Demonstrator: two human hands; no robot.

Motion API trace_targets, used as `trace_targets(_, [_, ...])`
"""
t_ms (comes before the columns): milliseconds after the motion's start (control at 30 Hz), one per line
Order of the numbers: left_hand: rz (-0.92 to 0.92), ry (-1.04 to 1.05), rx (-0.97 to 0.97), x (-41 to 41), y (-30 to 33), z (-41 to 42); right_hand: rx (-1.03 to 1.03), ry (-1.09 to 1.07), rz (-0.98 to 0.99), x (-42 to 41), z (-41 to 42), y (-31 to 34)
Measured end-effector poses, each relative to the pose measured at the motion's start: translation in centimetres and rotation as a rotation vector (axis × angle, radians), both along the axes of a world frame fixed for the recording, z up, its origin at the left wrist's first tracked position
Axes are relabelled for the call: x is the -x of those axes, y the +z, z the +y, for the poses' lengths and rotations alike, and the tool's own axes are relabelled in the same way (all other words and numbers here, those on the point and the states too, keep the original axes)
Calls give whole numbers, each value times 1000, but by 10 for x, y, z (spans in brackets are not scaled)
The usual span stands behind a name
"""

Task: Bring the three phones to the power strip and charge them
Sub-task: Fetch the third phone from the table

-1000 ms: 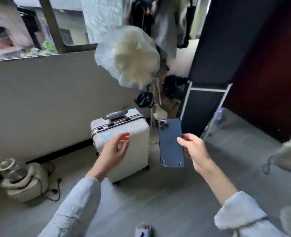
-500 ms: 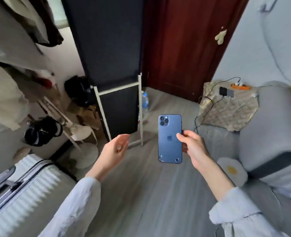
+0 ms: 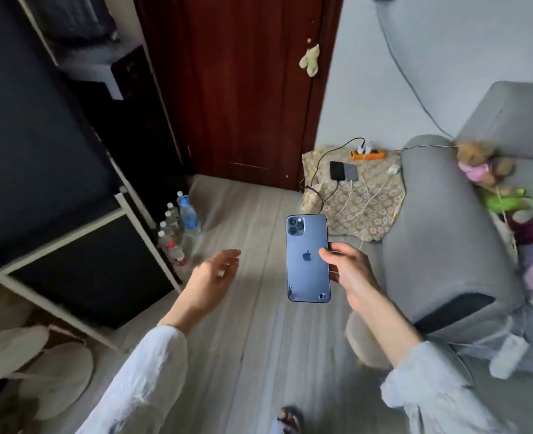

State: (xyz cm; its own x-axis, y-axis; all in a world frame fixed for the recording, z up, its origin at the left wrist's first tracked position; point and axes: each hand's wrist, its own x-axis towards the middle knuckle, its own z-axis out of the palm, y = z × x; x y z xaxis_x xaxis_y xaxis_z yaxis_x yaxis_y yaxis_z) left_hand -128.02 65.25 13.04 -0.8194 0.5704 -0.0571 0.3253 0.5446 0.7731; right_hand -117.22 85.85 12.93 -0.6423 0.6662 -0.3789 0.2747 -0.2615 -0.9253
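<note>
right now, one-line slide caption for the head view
Right hand carries a blue iPhone toward the orange power strip, where two phones lie.

blue phone (image 3: pixel 307 261), orange pwr strip (image 3: pixel 368 155)

A dark red door (image 3: pixel 243 89) stood in the far wall (image 3: pixel 368 73). Grey plank floor (image 3: pixel 258 339) ran between a black white-framed cabinet (image 3: pixel 55 183) and a grey sofa (image 3: pixel 446 230), daylit softly.
</note>
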Motion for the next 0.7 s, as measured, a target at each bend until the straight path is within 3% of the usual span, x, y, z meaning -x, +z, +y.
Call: trace_targets(700, [-139,-227,185,266,-80,411,83,-221,-155,225,386,-54])
